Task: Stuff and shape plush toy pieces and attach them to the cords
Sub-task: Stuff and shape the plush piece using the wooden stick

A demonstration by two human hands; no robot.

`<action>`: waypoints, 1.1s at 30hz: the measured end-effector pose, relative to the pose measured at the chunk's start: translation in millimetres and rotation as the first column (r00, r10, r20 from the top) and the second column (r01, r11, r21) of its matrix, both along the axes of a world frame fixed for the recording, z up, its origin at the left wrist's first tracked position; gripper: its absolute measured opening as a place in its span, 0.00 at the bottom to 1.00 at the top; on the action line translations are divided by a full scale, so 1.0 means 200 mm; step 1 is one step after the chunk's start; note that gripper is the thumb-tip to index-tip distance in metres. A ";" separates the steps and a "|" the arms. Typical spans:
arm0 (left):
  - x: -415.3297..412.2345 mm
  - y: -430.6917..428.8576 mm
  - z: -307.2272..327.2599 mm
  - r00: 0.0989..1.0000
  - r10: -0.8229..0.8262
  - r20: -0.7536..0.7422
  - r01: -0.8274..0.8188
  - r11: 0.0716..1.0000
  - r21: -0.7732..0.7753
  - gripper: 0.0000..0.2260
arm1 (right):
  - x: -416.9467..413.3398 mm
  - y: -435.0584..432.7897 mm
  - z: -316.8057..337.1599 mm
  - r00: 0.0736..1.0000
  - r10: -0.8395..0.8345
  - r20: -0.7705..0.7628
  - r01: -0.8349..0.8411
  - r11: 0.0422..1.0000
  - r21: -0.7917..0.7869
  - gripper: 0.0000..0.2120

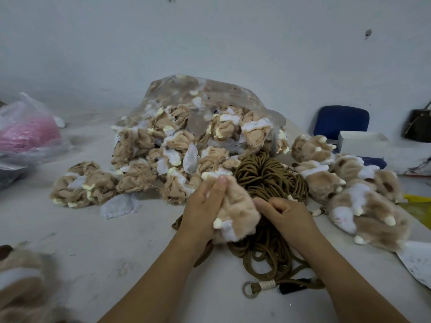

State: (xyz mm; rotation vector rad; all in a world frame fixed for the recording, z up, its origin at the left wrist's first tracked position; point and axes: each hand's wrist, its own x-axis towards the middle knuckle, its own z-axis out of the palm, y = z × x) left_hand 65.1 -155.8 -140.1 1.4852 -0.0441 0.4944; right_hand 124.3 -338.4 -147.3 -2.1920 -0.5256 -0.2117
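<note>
Nearest edge: cord end (250, 289) with metal ring and pale whipping, loose on the surface (116, 241); blurred tan plush (21, 280) at lower left. Next: left hand (205, 210) wrapped round the plush piece (235, 213), fingers up along its side, likely steadying it for shaping; right hand (286, 215) curled at its right edge, thumb and fingertips pinching the fur, probably working filling or a seam, not clear which. Plush piece between both hands, held just over the brown cords (265, 176), coiled beneath and behind, presumably kept close for attaching. Right of the cords: heap of fur-side-out toys (363, 201), seemingly done and set aside. Behind: clear plastic bag (186, 89) spilling inside-out pieces (140, 145), stock within reach. Far left: pink-filled bag (28, 134). Far right: blue chair (340, 120), white box (361, 141).
</note>
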 end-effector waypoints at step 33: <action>0.02 0.05 0.03 0.998 0.024 0.056 -0.017 0.992 -0.123 0.15 | 0.04 -0.03 0.00 1.000 -0.015 0.000 0.015 0.999 -0.031 0.29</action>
